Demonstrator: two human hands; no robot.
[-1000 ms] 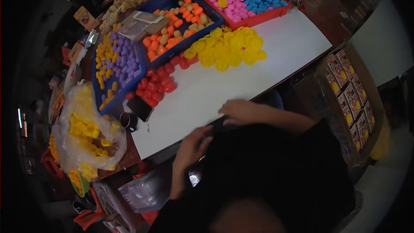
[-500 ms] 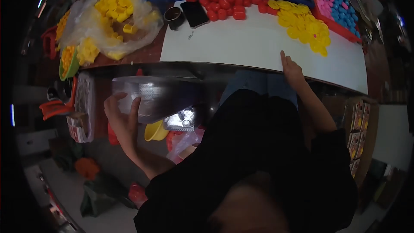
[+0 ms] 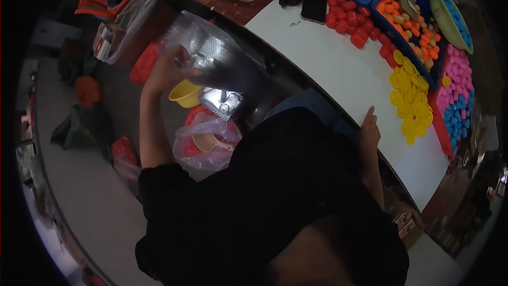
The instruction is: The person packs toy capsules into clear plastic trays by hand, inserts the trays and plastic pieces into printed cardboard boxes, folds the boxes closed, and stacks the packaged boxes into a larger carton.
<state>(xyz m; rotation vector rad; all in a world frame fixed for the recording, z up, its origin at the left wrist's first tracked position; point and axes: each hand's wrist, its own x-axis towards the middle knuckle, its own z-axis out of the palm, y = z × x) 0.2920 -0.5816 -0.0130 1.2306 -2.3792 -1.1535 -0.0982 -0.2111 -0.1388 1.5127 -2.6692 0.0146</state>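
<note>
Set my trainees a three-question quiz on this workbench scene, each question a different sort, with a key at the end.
1. True or false: the phone lies between the dark cup and the pile of red pieces.
2. Which pieces share the red tray with the blue pieces? A) purple B) pink pieces C) orange
3. Which is nearer the yellow discs: left hand or right hand?
Key: 1 true; 2 B; 3 right hand.

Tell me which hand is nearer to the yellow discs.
Right. The right hand is at the edge of the white tabletop, apart from the yellow discs; the left hand is much farther away, by the clear plastic.
</note>
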